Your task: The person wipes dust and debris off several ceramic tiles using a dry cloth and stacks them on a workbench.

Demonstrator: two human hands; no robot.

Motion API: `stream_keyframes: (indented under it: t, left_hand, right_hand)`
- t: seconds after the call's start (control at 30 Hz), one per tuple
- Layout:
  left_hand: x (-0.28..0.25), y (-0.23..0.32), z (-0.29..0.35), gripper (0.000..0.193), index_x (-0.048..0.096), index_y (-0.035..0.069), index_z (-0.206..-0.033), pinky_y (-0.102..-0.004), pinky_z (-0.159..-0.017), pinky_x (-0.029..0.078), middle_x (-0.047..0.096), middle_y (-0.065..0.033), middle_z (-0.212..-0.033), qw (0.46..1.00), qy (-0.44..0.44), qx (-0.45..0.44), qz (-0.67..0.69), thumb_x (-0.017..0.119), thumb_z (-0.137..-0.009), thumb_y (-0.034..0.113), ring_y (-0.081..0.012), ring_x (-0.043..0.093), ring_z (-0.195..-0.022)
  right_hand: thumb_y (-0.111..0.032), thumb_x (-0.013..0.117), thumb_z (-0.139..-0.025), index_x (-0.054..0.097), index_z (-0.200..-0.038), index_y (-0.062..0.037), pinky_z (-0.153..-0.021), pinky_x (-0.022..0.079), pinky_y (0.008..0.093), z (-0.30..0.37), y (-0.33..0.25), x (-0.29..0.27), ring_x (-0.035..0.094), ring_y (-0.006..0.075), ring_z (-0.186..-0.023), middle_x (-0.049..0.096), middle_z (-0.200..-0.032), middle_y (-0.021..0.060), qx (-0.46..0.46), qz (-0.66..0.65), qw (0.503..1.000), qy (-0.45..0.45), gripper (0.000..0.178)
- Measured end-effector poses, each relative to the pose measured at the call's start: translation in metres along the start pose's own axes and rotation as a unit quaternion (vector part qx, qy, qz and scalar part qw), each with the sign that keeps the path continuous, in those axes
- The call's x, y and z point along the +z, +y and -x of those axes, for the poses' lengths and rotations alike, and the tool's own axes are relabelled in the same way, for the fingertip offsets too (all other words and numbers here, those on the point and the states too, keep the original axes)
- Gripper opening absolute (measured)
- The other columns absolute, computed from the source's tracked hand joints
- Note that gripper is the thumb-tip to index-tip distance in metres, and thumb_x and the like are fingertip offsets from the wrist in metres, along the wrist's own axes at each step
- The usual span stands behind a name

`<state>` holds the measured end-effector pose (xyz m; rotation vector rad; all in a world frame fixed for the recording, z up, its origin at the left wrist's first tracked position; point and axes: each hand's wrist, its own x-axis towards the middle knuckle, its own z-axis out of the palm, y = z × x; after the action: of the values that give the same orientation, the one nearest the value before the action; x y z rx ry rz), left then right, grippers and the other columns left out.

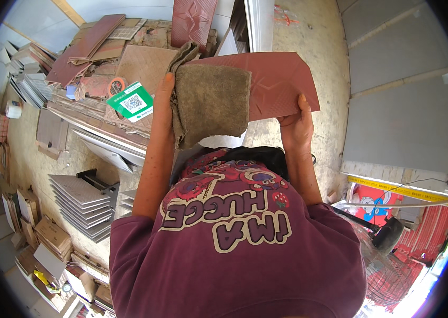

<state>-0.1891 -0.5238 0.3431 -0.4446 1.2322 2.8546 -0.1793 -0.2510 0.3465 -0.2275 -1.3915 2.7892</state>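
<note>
A reddish-brown tile (pixel 279 79) with an embossed pattern is held up in front of my chest. My right hand (pixel 297 124) grips its right end, thumb on the upper face and fingers underneath. Over its left part hangs a folded, worn brown cloth (pixel 211 100). My left hand (pixel 167 98) clasps the cloth's left edge with the thumb showing; the other fingers are hidden behind it. Whether that hand also bears the tile's covered end, I cannot tell.
Beyond my left hand, a low stack (pixel 113 124) carries cardboard, a green-and-white card (pixel 133 102) and an orange tape roll (pixel 116 85). Another red patterned tile (pixel 195 24) stands behind. Grey tiles (pixel 78 204) are racked at left. A fan (pixel 385 270) stands at lower right.
</note>
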Motion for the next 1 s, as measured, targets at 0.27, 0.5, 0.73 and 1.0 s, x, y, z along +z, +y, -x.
stream_keyframes:
  t: [0.27,0.5,0.73,1.0]
  left_hand:
    - [0.022,-0.004,0.007,0.042,0.055,0.005,-0.126,-0.0267,-0.083,0.048,0.062,-0.0065,-0.113,0.977,0.074,0.153,-0.129,0.06,-0.093,0.031,-0.0142,0.058,-0.098]
    - [0.005,-0.009,0.009,0.04,0.054,0.004,-0.124,-0.0251,-0.081,0.049,0.062,-0.0058,-0.109,0.996,-0.014,0.028,-0.085,0.06,-0.093,0.03,-0.0124,0.059,-0.095]
    - [0.002,-0.014,0.018,0.041,0.054,0.004,-0.123,-0.0254,-0.077,0.05,0.062,-0.0067,-0.108,0.998,-0.011,0.011,-0.068,0.061,-0.092,0.031,-0.0135,0.061,-0.093]
    - [-0.002,-0.019,0.018,0.049,0.052,0.001,-0.124,-0.0315,-0.082,0.051,0.061,-0.012,-0.113,0.995,0.004,-0.056,0.078,0.054,-0.094,0.04,-0.0212,0.062,-0.096]
  right_hand:
    - [-0.03,0.045,-0.097,0.05,-0.127,-0.0021,-0.096,0.046,0.0401,0.003,-0.003,0.0,0.057,0.0253,-0.114,0.057,-0.126,0.0116,-0.009,0.0,1.0,-0.002,0.041]
    - [-0.029,0.045,-0.097,0.05,-0.127,-0.0022,-0.097,0.045,0.0402,0.003,-0.005,0.002,0.056,0.025,-0.115,0.057,-0.127,0.0111,-0.028,-0.003,0.999,0.029,0.04]
    - [-0.029,0.044,-0.098,0.048,-0.128,-0.0022,-0.097,0.044,0.0403,0.004,-0.006,-0.001,0.056,0.0249,-0.116,0.056,-0.128,0.0112,-0.028,-0.002,0.999,0.023,0.041]
    - [-0.03,0.043,-0.098,0.048,-0.129,-0.002,-0.098,0.044,0.0396,0.01,-0.007,0.004,0.055,0.0247,-0.117,0.055,-0.129,0.011,-0.017,-0.002,1.0,0.011,0.042]
